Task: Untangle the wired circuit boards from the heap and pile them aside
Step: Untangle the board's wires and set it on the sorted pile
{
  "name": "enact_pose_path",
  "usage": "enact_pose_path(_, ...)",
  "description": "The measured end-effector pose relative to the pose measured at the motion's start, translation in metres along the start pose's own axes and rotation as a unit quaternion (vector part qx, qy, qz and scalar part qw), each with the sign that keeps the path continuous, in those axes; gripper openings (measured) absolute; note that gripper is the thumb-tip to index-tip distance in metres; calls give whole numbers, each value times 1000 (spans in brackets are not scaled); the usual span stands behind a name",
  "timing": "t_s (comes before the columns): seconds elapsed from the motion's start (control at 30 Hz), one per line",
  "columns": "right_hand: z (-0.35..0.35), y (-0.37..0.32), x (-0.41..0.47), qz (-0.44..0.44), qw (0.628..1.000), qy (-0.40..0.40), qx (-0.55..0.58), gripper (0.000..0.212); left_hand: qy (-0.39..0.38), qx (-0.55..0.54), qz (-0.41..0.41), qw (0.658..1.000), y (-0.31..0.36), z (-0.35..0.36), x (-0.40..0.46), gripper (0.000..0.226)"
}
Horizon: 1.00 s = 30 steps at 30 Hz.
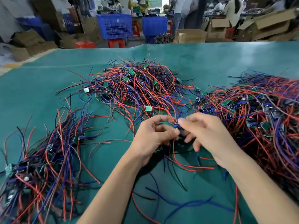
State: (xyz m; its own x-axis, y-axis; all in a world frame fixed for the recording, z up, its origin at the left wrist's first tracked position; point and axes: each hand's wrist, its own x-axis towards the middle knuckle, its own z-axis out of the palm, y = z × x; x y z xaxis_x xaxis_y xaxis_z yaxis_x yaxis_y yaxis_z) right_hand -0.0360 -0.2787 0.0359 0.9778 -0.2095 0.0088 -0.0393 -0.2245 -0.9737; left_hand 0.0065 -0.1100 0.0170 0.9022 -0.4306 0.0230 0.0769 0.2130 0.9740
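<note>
A tangled heap [137, 89] of small green circuit boards with red, blue and black wires lies at the table's middle. A bigger heap [258, 113] spreads on the right, and a looser pile [43, 156] lies at the left front. My left hand [153, 138] and my right hand [208, 135] meet in front of the middle heap. Together they pinch one small wired board [176, 126] between fingertips. Its red and blue wires run up into the middle heap, and other wires hang below my hands.
The green table mat [40, 88] covers the whole work surface. Loose wires [178, 201] trail across the mat between my forearms. Beyond the far edge stand blue crates [114, 26], red stools [116, 42], cardboard boxes [191, 35] and people.
</note>
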Motion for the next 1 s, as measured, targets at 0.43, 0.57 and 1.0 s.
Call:
enact_pose_path(0.43, -11, -4, 4, -43, 984, 162, 59, 52, 142, 201, 97, 964, -7, -1, 4, 15)
enact_pose_path(0.57, 0, -5, 2, 1, 986, 107, 125, 49, 68, 124, 93, 986, -1, 2, 1, 12)
enact_pose_path(1.0, 10, 1, 1, -74, 992, 87, 44, 21, 8, 101, 52, 993, 3, 5, -3, 20)
